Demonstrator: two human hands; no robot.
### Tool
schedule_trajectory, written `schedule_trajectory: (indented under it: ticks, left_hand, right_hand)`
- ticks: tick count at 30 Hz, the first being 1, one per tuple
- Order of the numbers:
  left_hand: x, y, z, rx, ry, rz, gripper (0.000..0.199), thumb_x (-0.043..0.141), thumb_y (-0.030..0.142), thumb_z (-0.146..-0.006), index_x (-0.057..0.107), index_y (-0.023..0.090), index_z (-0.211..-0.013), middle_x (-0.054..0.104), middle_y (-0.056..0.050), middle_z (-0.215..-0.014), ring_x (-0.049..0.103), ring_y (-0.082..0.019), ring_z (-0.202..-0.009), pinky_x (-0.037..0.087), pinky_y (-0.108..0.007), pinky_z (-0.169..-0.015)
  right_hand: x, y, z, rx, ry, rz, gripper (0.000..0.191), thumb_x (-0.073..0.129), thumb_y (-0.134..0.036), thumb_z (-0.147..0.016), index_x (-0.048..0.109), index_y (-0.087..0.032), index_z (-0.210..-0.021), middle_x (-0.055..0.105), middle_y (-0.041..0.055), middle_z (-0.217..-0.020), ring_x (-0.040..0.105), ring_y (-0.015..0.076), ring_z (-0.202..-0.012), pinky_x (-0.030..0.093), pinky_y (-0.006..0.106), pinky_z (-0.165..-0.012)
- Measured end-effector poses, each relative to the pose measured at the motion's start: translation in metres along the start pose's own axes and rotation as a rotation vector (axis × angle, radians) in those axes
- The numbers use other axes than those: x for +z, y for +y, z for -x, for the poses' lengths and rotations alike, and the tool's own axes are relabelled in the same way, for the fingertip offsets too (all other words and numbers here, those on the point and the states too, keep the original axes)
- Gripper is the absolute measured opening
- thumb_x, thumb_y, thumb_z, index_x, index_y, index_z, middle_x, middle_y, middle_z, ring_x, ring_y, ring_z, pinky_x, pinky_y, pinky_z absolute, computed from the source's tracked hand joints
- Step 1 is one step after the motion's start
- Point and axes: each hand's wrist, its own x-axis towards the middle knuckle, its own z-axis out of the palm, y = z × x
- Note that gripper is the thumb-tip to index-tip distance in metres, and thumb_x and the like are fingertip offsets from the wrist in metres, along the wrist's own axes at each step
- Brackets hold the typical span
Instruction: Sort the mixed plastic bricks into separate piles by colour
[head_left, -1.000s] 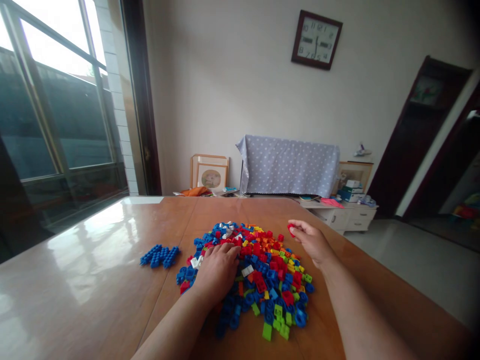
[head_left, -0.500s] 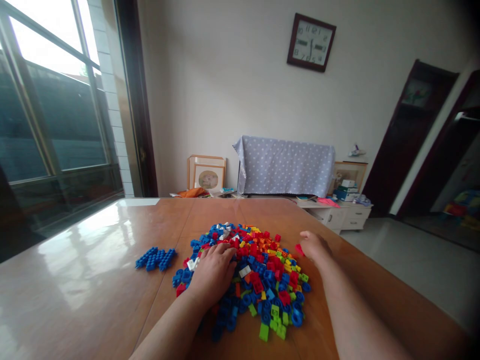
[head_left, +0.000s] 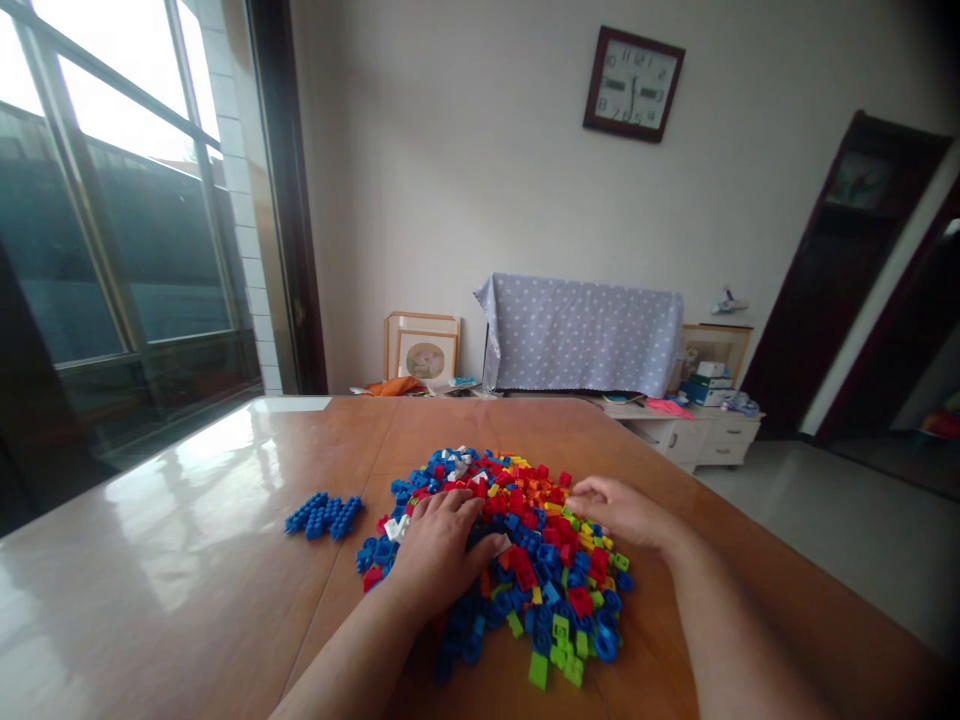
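Observation:
A heap of mixed toy building bricks (head_left: 551, 540), mostly blue and red with some orange, yellow, lime and white, lies on the brown table (head_left: 225, 590). My left hand (head_left: 446, 545) rests palm down over the heap's left part, fingers spread and thumb out, covering bricks beneath. At the heap's upper right edge is my right hand (head_left: 619, 512). Its fingers are curled together and point left; anything inside them is hidden. Left of the heap, a cluster of blue studded bricks (head_left: 324, 515) lies apart on the table.
Behind the table stands a low white cabinet (head_left: 716, 437) with an object under a grey dotted cloth (head_left: 585, 335). A framed picture (head_left: 425, 358) leans at the wall. Windows (head_left: 142, 230) are on the left, and a white sheet (head_left: 292, 404) lies at the table's far left edge.
My right hand has moved left onto the heap's edge; the red piece seen by it earlier is out of sight. My left thumb has spread outward. The view has shifted slightly.

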Motion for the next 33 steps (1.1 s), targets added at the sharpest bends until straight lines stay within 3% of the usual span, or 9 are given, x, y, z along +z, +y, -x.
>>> schedule_trajectory:
  ticks: [4, 7, 10, 15, 21, 28, 33]
  left_hand:
    - [0.002, 0.002, 0.002, 0.006, -0.023, 0.024, 0.078, 0.048, 0.08, -0.079, 0.054, 0.03, -0.139, 0.055, -0.01, -0.139, 0.048, -0.034, -0.13, 0.031, -0.053, -0.112]
    - [0.005, 0.001, 0.004, 0.019, -0.052, 0.034, 0.09, 0.053, 0.085, -0.071, 0.051, 0.031, -0.142, 0.051, -0.01, -0.145, 0.042, -0.036, -0.136, 0.019, -0.058, -0.118]
    - [0.008, -0.001, 0.005, 0.048, -0.075, 0.038, 0.092, 0.058, 0.084, -0.068, 0.049, 0.031, -0.144, 0.05, -0.01, -0.147, 0.041, -0.036, -0.137, 0.012, -0.061, -0.12]
    - [0.009, -0.001, 0.005, 0.047, -0.08, 0.043, 0.095, 0.058, 0.084, -0.068, 0.047, 0.029, -0.145, 0.05, -0.011, -0.148, 0.042, -0.036, -0.138, 0.01, -0.059, -0.121]
    - [0.011, -0.002, 0.004, 0.036, -0.096, 0.072, 0.106, 0.056, 0.087, -0.066, 0.038, 0.026, -0.151, 0.044, -0.014, -0.152, 0.038, -0.035, -0.141, 0.01, -0.057, -0.122]
    - [0.012, -0.001, 0.003, 0.013, -0.094, 0.133, 0.12, 0.066, 0.082, -0.062, 0.022, 0.024, -0.158, 0.038, -0.016, -0.156, 0.034, -0.036, -0.144, 0.013, -0.057, -0.121]
    - [0.014, -0.002, 0.001, -0.004, -0.078, 0.154, 0.122, 0.072, 0.077, -0.06, 0.02, 0.024, -0.158, 0.028, -0.015, -0.161, 0.027, -0.036, -0.147, 0.018, -0.058, -0.12]
  right_hand:
    - [0.005, -0.016, 0.021, -0.091, -0.18, -0.043, 0.075, 0.084, -0.051, -0.06, 0.067, -0.024, -0.128, 0.072, 0.0064, -0.106, 0.067, 0.0248, -0.09, 0.054, 0.035, -0.082]
    - [0.01, -0.019, 0.023, -0.132, -0.222, -0.03, 0.084, 0.089, -0.046, -0.052, 0.066, -0.029, -0.131, 0.067, 0.0087, -0.126, 0.063, 0.0323, -0.112, 0.052, 0.04, -0.094]
    - [0.017, -0.021, 0.018, -0.188, -0.198, 0.023, 0.084, 0.092, -0.041, -0.046, 0.069, -0.03, -0.126, 0.064, 0.0085, -0.132, 0.057, 0.036, -0.123, 0.045, 0.043, -0.104]
    - [0.034, -0.03, 0.01, -0.23, -0.204, 0.04, 0.076, 0.084, -0.037, -0.06, 0.063, -0.029, -0.133, 0.062, 0.0074, -0.136, 0.057, 0.0332, -0.125, 0.042, 0.045, -0.109]
    - [0.061, -0.038, -0.001, -0.24, -0.122, -0.182, 0.07, 0.077, -0.025, -0.066, 0.061, -0.026, -0.134, 0.067, 0.0069, -0.129, 0.06, 0.0311, -0.121, 0.045, 0.046, -0.106]
    - [0.084, -0.044, -0.013, -0.172, -0.175, -0.386, 0.07, 0.076, -0.029, -0.073, 0.053, -0.022, -0.138, 0.059, 0.0114, -0.138, 0.051, 0.0307, -0.133, 0.041, 0.05, -0.11]
    - [0.093, -0.073, -0.005, -0.296, -0.263, -0.53, 0.064, 0.072, -0.031, -0.081, 0.05, -0.022, -0.14, 0.06, 0.0113, -0.137, 0.053, 0.0263, -0.13, 0.043, 0.045, -0.11]
